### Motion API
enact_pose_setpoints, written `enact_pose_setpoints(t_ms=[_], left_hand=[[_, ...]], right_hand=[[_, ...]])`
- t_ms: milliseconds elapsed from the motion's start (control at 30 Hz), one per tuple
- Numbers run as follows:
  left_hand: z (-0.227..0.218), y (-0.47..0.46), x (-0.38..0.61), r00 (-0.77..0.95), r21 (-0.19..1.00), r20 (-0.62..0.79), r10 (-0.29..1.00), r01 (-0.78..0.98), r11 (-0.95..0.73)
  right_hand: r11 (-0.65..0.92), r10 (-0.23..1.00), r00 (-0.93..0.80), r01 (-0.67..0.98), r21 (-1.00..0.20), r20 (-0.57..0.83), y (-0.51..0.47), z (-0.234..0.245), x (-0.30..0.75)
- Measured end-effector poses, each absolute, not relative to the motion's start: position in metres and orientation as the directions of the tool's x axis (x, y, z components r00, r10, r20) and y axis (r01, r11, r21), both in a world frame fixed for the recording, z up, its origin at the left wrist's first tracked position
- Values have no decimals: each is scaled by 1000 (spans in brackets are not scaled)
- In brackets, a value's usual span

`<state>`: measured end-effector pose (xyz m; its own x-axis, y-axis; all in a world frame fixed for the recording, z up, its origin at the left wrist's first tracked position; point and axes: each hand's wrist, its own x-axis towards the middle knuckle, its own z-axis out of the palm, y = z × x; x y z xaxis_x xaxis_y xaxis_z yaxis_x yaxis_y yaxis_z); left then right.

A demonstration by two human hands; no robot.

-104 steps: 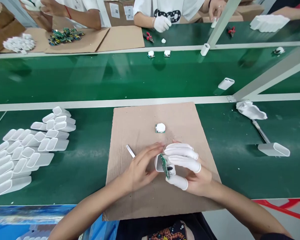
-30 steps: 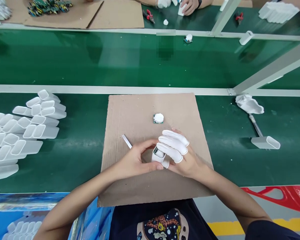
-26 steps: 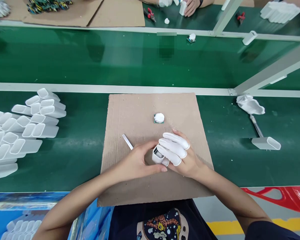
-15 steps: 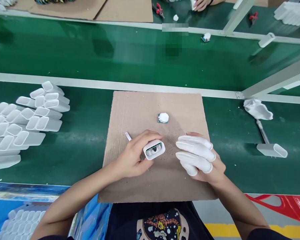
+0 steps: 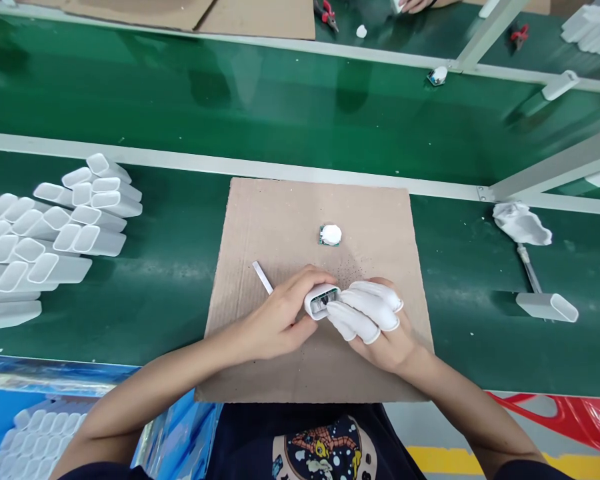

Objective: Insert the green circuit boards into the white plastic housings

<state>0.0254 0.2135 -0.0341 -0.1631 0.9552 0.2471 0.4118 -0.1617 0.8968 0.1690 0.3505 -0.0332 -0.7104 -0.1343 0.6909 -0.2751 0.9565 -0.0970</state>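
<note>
My left hand (image 5: 285, 317) is wrapped around a white plastic casing (image 5: 309, 303), its oval open end turned toward my right hand. Inside the opening a green circuit board edge (image 5: 325, 295) and some white material show. White finger cots (image 5: 370, 308) cover most fingers of my right hand (image 5: 387, 337). These fingers are stretched out, with the tips against the casing's mouth; I see nothing held in them. Beyond the hands, a small circuit board with a white blob on top (image 5: 331, 235) lies on the cardboard sheet (image 5: 275, 213). A thin whitish strip (image 5: 263, 277) sticks out beyond my left hand.
Many white casings (image 5: 60, 268) are stacked at the left. On the right are a lump of white paste (image 5: 523, 223), a metal-shafted tool (image 5: 529, 268) and one casing (image 5: 547, 307). A metal post (image 5: 555, 157) rises there. Across the bench, a co-worker's hand (image 5: 415, 5) shows.
My right hand has moved left, bringing its covered fingertips to the casing's opening. My left hand has shifted slightly right with the casing. The view has tilted a little.
</note>
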Motion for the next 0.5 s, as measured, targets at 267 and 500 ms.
enact_pose_setpoints(t_ms=[267,500], left_hand=[[-34,212,32,-201,897,224,954,425,-121],[-38,214,31,-193,871,293,936,458,-178]], right_hand=[[967,-104,-711,-236,-97,695,343,-36,171],[968,-92,-745,-224,-117,660,344,-38,170]])
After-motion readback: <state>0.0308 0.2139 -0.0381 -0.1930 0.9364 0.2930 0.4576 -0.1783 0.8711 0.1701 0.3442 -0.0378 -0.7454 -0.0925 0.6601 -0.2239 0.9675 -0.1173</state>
